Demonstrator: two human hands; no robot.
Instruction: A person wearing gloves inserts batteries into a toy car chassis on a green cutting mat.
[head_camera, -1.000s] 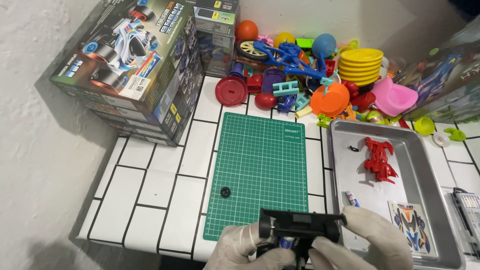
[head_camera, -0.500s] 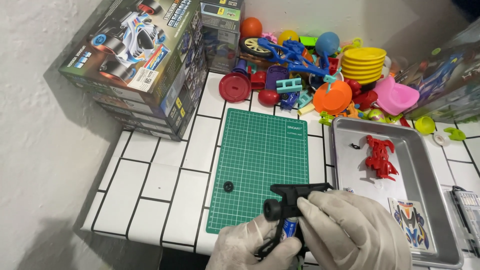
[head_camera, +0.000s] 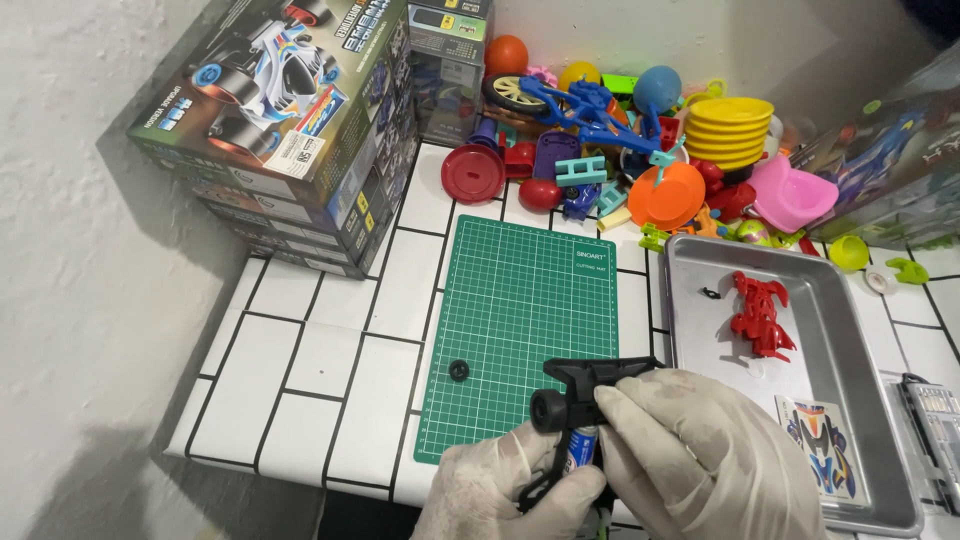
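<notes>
Over the green mat (head_camera: 520, 320), both gloved hands (head_camera: 700, 450) grip a black wheeled toy chassis (head_camera: 580, 395).

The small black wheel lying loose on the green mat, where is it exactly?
In the head view, the small black wheel lies alone near the left edge of the green cutting mat, left of the black chassis.

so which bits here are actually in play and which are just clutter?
In play:
- black toy car chassis, held by left hand and right hand
- small black wheel on green cutting mat
- red car part and sticker sheet in metal tray

Lying about:
- stacked model kit boxes
- pile of colourful plastic toys
</notes>
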